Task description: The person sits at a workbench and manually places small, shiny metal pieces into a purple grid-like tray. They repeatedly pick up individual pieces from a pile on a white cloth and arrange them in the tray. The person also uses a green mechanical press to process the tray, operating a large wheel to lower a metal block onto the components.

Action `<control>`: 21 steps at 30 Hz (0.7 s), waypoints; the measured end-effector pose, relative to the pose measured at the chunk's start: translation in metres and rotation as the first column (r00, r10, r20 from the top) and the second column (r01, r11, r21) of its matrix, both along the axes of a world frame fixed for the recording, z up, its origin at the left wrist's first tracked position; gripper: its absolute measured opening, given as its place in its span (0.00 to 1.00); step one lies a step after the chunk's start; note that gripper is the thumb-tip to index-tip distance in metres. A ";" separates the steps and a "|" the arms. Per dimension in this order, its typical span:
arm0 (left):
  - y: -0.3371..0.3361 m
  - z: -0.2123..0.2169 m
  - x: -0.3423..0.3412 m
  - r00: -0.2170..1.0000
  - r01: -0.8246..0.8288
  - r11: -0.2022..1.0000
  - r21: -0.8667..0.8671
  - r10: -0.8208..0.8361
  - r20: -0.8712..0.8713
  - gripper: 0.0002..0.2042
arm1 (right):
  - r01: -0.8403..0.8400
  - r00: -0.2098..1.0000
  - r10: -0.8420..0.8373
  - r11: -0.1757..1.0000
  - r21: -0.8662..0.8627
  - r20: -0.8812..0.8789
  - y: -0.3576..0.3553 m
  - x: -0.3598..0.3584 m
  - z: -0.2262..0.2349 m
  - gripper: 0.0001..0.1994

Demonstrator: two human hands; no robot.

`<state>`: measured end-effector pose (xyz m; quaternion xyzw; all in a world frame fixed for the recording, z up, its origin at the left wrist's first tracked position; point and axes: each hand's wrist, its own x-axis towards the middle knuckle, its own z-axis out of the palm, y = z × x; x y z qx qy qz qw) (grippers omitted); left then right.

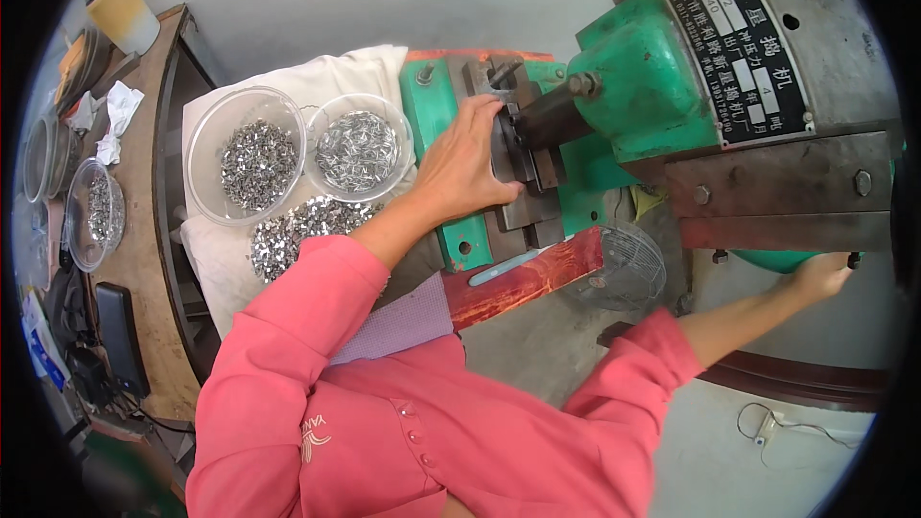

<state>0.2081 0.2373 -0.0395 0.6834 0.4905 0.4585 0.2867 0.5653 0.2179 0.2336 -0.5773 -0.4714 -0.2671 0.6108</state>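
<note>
Reaching into the die block point(518, 149) of the green press point(643, 86), the left hand point(467, 168) lies with fingers spread and pressing there; a ram stroke could crush them. The right hand point(820, 275) grips a dark lever under the machine. The die is grey steel, mid-frame.

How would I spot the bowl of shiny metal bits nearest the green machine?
Start at the big green press, where the left hand rests on the dark metal die. Just left of that hand, on the white cloth, stand two clear bowls. Yours is the smaller bowl, closest to the machine, and its pieces look brighter and longer than those in the larger bowl.
</note>
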 end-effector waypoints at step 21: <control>-0.056 0.010 0.005 0.996 0.069 0.997 0.035 -0.067 -0.059 0.45 | -0.227 0.953 0.210 0.972 -0.058 -0.217 -0.011 -0.026 0.002 0.28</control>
